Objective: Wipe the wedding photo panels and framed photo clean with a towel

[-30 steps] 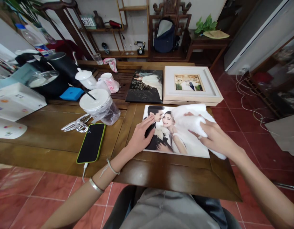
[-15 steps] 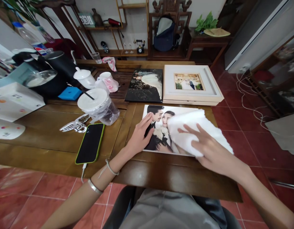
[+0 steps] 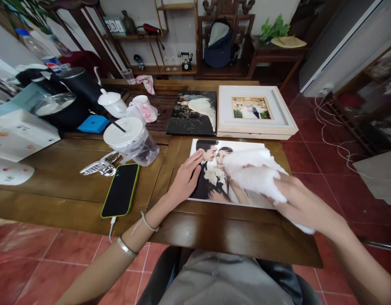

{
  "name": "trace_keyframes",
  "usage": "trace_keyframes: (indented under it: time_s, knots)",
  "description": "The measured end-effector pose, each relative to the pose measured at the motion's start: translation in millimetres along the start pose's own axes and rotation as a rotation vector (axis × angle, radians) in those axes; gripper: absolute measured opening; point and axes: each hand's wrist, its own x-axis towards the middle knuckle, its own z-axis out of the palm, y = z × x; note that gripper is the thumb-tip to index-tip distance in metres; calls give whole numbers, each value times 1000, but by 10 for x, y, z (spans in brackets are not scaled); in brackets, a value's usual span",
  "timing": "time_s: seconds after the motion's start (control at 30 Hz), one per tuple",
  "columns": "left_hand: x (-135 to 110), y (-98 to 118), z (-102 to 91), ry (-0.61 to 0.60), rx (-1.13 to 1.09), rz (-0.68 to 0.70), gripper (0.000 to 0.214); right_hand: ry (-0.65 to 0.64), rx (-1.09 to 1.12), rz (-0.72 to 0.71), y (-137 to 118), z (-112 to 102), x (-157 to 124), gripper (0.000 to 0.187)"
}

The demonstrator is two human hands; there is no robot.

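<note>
A photo print (image 3: 214, 188) of a couple in wedding clothes lies on the wooden table (image 3: 211, 231) in front of me. My left hand (image 3: 185, 178) rests on the print's left part, fingers stretched out flat. Over the right part of the print, my right hand (image 3: 298, 199) grips a crumpled white paper towel (image 3: 255, 167). The towel spreads across the print and hides much of its right side, with one end hanging below my right hand. That hand is slightly blurred.
Behind the print lie a dark photo panel (image 3: 192, 113) and a white-framed picture (image 3: 225, 101). To the left are a phone (image 3: 121, 190) on a cable, a hair claw (image 3: 102, 165), a lidded cup (image 3: 135, 140) with a straw, and a blue box (image 3: 93, 124).
My right hand has moved right and bunched the paper towel, uncovering more of the print's lower part. My left hand has stayed on the print.
</note>
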Motion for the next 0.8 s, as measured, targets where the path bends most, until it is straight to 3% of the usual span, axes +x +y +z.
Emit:
trace_keyframes:
  time_s: [0.17, 0.3, 0.47, 0.67, 0.8]
  knots:
    - [-15, -10, 17, -18, 29, -8, 43, 84, -127, -63, 275, 165, 513, 16]
    - [-35, -33, 31, -23, 37, -25, 45, 30, -180, -145, 319, 269, 616, 21]
    - [-39, -54, 43, -28, 35, -22, 45, -85, -162, -179, 49, 235, 339, 24]
    - [-42, -35, 38, -40, 22, -22, 46, -241, -79, -283, -430, 21, -125, 32]
    - [-44, -31, 38, -37, 13, -21, 46, -283, 25, -307, -424, -79, -310, 36]
